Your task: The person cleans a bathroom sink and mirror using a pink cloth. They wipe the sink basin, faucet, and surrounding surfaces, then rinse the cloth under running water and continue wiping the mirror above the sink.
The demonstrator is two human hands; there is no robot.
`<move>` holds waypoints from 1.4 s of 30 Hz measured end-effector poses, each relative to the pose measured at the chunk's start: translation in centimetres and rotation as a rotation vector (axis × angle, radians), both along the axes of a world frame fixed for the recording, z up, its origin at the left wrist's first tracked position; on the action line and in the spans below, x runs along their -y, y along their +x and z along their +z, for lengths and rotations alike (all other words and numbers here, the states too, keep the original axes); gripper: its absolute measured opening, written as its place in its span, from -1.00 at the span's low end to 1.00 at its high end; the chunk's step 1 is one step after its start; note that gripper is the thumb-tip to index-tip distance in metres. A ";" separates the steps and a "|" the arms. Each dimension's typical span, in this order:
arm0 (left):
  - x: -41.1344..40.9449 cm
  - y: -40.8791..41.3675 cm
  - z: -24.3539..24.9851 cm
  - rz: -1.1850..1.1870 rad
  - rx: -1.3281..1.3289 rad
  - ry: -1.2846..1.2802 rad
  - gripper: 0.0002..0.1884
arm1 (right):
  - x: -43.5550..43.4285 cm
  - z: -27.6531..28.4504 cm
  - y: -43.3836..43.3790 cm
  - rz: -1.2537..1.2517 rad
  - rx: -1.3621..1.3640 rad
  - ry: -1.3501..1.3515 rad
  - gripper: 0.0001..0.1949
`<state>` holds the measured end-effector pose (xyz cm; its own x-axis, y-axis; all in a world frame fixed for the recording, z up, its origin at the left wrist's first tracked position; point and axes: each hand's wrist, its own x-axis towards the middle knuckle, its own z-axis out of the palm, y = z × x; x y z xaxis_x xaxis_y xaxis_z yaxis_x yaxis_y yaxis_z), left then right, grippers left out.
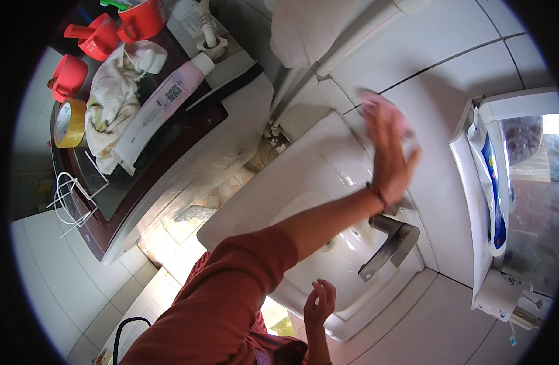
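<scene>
My left hand [391,166], blurred by motion, is spread over a pink cloth or pad [389,112] at the white wall tiles [436,116]. Its exact material cannot be made out. The left forearm, in a rolled-up rust-red sleeve, crosses above a white ceramic washbasin [261,196] and hides part of the bowl. Low in the view, my right hand [320,301] hovers by the basin's near rim with nothing in it, fingers loosely bent and apart. Between the hands, a metal single-lever faucet [391,246] juts over the bowl, which has wet, shiny patches.
To the left, a dark-topped washing machine [170,146] carries several red mugs [99,39], a soiled white towel [115,100], a plastic squeeze tube [165,109], a tape roll [69,123] and a wire rack [74,200]. A mirror cabinet [461,150] projects at right.
</scene>
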<state>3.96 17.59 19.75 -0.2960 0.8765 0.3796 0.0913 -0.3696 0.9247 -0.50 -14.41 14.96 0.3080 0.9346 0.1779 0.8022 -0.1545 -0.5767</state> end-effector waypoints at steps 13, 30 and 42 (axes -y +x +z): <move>-4.8 -1.0 -0.9 0.235 0.548 -0.304 -0.33 | -13.5 14.5 18.6 -0.157 0.386 0.297 -0.80; -6.4 -0.8 -3.6 0.275 0.433 -0.185 -0.83 | -21.6 14.7 15.1 0.438 0.763 0.316 -0.75; -8.0 -6.8 7.1 -0.026 -0.232 0.565 -0.32 | -21.2 15.4 15.9 0.410 0.780 0.307 -0.76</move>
